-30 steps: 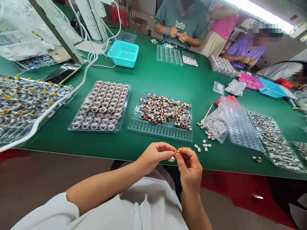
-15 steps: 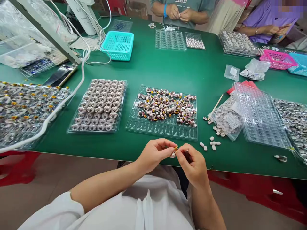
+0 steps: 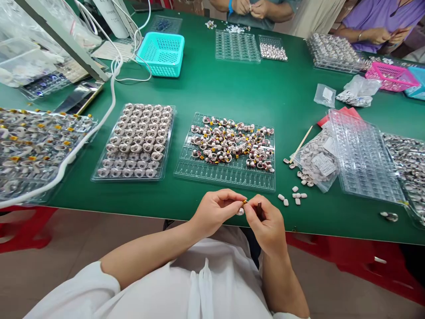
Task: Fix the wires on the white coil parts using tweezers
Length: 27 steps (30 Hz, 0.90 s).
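My left hand pinches a small part with a shiny, rounded silvery end and a yellow tab between thumb and forefinger, just past the table's front edge. Right beside it, my right hand is closed, its thumb and fingertip meeting at the part. A slim dark tool shows between its fingers; most of it is hidden. Beyond both hands lies a clear tray heaped with small pinkish-white parts with yellow tabs. Loose pale caps are scattered to the right of my hands.
To the left stands a clear tray of pale ring-shaped parts, with a white cable crossing nearby. A turquoise basket sits farther back. On the right are a bag of caps and empty-celled trays. Two people work opposite.
The camera view has shifted slightly, so the table's things sit a little higher. Both hands keep their pinch on the part; the dark tool in the right hand shows more clearly.
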### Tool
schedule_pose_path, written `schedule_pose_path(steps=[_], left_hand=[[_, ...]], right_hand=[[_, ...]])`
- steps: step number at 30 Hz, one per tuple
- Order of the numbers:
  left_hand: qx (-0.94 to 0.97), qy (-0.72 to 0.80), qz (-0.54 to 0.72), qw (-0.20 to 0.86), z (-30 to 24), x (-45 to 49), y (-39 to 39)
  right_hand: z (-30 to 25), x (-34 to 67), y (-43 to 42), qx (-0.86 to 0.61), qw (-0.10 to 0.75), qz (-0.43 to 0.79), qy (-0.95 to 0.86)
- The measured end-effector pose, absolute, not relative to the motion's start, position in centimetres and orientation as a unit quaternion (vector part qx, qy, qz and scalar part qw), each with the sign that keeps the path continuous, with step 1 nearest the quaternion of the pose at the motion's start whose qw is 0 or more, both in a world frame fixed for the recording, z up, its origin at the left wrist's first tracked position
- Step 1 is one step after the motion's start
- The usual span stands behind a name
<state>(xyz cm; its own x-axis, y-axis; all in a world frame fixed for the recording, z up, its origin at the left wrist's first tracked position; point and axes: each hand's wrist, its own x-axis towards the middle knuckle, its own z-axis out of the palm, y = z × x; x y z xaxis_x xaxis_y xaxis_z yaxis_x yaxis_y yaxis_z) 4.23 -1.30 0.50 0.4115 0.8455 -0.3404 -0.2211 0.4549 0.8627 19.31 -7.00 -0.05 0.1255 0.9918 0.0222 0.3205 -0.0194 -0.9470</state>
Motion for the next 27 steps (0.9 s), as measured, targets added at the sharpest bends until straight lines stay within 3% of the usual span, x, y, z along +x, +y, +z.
schedule_pose_path(steps=[11,21,27], left_hand=[[0.442,0.402,0.372,0.710,-0.1,4.0,-1.6],[0.566,0.364,0.430,0.601,-0.1,3.3,-1.6],[0.516,0.357,0.427,0.651,0.3,2.8,-1.2]], right_hand=[[-0.3,18.9,-6.9,-0.611,0.464,0.383,-0.515],[1.2,18.3,-6.5,-0.629,0.462,0.405,-0.476],[0.6,18.0,-6.6,-0.670,0.452,0.359,-0.466]])
